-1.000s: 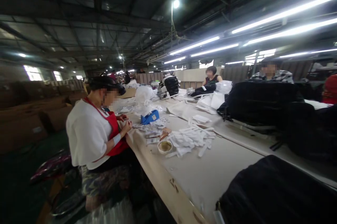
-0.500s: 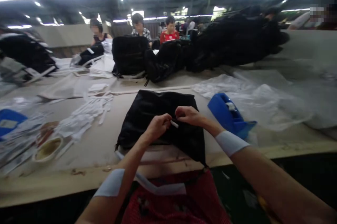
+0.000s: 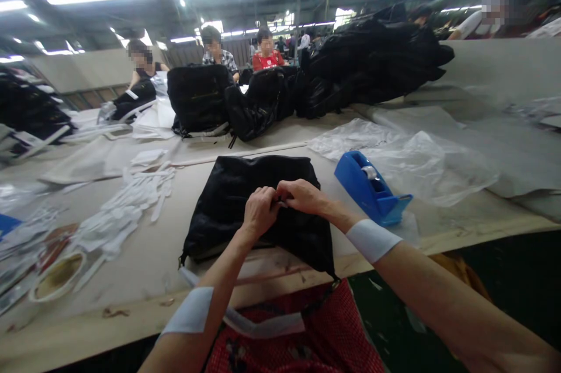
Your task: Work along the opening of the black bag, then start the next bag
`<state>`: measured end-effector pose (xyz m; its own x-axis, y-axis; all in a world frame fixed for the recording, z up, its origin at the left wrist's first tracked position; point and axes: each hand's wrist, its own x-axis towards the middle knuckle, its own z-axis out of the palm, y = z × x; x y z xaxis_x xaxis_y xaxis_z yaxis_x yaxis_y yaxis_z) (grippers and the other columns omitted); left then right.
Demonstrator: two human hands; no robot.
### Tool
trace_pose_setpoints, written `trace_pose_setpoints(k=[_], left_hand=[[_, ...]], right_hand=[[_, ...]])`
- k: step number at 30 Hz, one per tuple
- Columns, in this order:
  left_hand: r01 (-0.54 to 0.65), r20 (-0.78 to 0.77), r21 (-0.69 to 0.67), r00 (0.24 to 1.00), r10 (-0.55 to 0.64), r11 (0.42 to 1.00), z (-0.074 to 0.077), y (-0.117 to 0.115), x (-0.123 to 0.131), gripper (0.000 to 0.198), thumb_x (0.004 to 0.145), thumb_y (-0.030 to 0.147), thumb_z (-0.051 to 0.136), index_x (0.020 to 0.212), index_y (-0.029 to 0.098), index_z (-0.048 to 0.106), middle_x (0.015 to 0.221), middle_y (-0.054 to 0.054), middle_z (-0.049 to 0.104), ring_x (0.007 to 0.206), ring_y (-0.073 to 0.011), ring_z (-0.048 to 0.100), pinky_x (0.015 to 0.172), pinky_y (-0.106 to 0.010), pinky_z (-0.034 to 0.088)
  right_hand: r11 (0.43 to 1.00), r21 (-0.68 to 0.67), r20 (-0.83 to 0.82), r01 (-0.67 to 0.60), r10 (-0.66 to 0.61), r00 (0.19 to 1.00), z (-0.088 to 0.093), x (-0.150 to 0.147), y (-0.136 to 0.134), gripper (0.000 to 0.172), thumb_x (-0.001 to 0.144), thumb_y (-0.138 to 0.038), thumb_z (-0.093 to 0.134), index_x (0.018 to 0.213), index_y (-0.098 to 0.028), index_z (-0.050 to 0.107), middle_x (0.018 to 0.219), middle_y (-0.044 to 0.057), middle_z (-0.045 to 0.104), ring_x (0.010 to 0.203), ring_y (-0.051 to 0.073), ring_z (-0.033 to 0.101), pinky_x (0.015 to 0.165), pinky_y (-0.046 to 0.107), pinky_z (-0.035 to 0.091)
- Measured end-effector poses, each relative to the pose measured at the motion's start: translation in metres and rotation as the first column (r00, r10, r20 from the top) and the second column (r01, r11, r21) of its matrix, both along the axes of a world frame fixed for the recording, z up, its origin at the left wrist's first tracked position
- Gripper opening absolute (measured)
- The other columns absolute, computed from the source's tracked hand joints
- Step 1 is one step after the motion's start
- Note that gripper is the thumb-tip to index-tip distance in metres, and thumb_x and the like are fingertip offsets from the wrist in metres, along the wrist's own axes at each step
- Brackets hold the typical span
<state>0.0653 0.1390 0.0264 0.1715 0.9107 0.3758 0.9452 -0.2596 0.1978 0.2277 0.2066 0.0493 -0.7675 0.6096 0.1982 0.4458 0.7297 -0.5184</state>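
Observation:
A black bag [image 3: 219,203] lies on the worktable in front of me, its strap wrapped in white material [image 3: 263,326] hanging over the near edge. Both hands meet above the middle of the bag. My left hand [image 3: 262,209] has its fingers closed on a small white piece [image 3: 281,203]. My right hand [image 3: 300,195] is pinched beside it, fingertips touching or nearly touching the left ones; what it grips is hidden. Pale patches are wrapped round both forearms.
Right of the bag stands a blue tape dispenser [image 3: 363,186], with clear plastic sheets [image 3: 429,162] behind. White strips [image 3: 131,203] and a round roll [image 3: 59,276] lie at left. Black bags [image 3: 199,98] are piled across the back, with people beyond.
My hands have come closer together, and less of the white piece shows between them. The whole view has shifted, so the table and bag appear further left.

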Motion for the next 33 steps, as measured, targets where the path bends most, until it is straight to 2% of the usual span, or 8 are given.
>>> trace_pose_setpoints(k=[4,9,16,19,22,26,30,33], left_hand=[[-0.157,0.0,-0.034,0.988,0.157,0.987,-0.001,0.003,0.015,0.016,0.081,0.015,0.06,0.094,0.02,0.055,0.093,-0.005,0.064,0.092,-0.0236,0.057,0.08,-0.034,0.044],[-0.223,-0.064,-0.038,0.973,0.22,0.974,-0.005,0.007,0.021,0.009,0.089,0.022,0.051,0.097,0.02,0.056,0.095,-0.007,0.063,0.092,-0.024,0.059,0.077,-0.035,0.042],[-0.18,-0.134,-0.037,0.976,0.174,0.983,-0.018,0.006,0.015,0.008,0.089,0.027,0.053,0.091,0.02,0.057,0.093,-0.007,0.063,0.089,-0.0254,0.059,0.073,-0.037,0.04],[-0.145,-0.148,-0.019,0.979,0.14,0.989,-0.022,0.003,0.014,0.008,0.09,0.023,0.052,0.095,0.019,0.057,0.094,-0.008,0.063,0.092,-0.0256,0.059,0.076,-0.038,0.04],[-0.137,-0.13,-0.054,0.983,0.129,0.989,-0.023,0.0,0.012,0.009,0.088,0.025,0.057,0.096,0.019,0.057,0.093,-0.007,0.064,0.091,-0.0249,0.06,0.076,-0.037,0.041],[-0.216,-0.106,-0.089,0.973,0.206,0.972,-0.024,-0.003,0.018,0.012,0.087,0.025,0.057,0.097,0.018,0.057,0.095,-0.009,0.064,0.091,-0.0261,0.06,0.076,-0.037,0.043],[-0.043,-0.073,-0.143,0.997,0.032,0.989,-0.015,-0.012,0.011,0.016,0.085,0.023,0.059,0.099,0.016,0.058,0.098,-0.009,0.063,0.093,-0.0257,0.061,0.079,-0.036,0.047],[0.176,0.121,-0.152,0.98,-0.158,0.973,0.003,-0.029,-0.033,0.015,0.086,0.025,0.06,0.099,0.019,0.059,0.1,-0.005,0.062,0.091,-0.0195,0.06,0.082,-0.03,0.05]], right_hand=[[0.986,0.166,0.139,0.022,-0.045,0.989,0.008,-0.008,-0.01,0.025,0.076,-0.001,0.055,0.096,-0.015,0.06,0.091,0.007,0.069,0.085,0.019,0.064,0.07,0.024,0.039],[0.977,0.158,0.08,0.141,-0.155,0.985,0.005,-0.008,-0.018,0.017,0.079,-0.002,0.052,0.088,-0.016,0.055,0.084,0.005,0.065,0.078,0.017,0.061,0.069,0.023,0.038],[0.99,0.052,-0.069,0.128,-0.124,0.99,-0.041,0.001,-0.041,0.012,0.085,-0.007,0.047,0.085,-0.017,0.054,0.083,0.005,0.063,0.076,0.017,0.059,0.071,0.024,0.041],[0.97,-0.051,-0.098,0.239,-0.243,0.965,-0.061,0.013,-0.048,0.015,0.086,-0.011,0.048,0.096,-0.017,0.058,0.085,0.005,0.065,0.079,0.018,0.062,0.073,0.026,0.043],[0.927,-0.158,-0.132,0.339,-0.36,0.923,-0.07,0.023,-0.049,0.034,0.087,-0.017,0.054,0.12,-0.017,0.057,0.084,0.002,0.068,0.079,0.018,0.064,0.077,0.028,0.047],[0.952,-0.029,-0.074,0.304,-0.306,0.949,-0.073,0.02,-0.057,0.039,0.09,-0.017,0.052,0.129,-0.014,0.058,0.112,0.011,0.066,0.101,0.022,0.063,0.093,0.032,0.047],[0.967,0.111,0.126,0.228,-0.242,0.962,-0.07,0.019,-0.067,0.037,0.093,-0.012,0.044,0.124,-0.013,0.064,0.104,0.014,0.065,0.095,0.023,0.063,0.087,0.031,0.049],[0.965,0.096,0.014,0.243,-0.246,0.969,-0.065,0.041,-0.066,0.031,0.093,-0.018,0.046,0.115,-0.017,0.068,0.102,0.01,0.064,0.093,0.021,0.063,0.086,0.03,0.05]])
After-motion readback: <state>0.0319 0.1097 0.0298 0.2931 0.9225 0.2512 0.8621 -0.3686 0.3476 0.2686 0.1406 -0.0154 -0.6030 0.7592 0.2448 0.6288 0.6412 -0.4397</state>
